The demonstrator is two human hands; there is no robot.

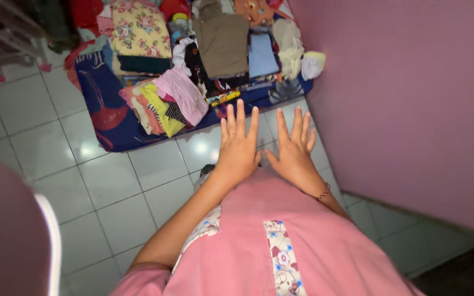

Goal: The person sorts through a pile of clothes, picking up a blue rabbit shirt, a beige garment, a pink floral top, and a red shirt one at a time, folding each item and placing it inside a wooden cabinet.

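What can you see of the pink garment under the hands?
The pink garment looks like soft woven cloth, spread smooth in the foreground. A white floral-print strip runs down its middle, and similar trim edges its left side. The left hand and the right hand lie flat, fingers spread, at its far edge. It hides the white floor tiles beneath.

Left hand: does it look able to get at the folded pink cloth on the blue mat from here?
Probably yes, with a forward bend: the left hand is open and empty, and only bare tile floor lies before the folded pink cloth.
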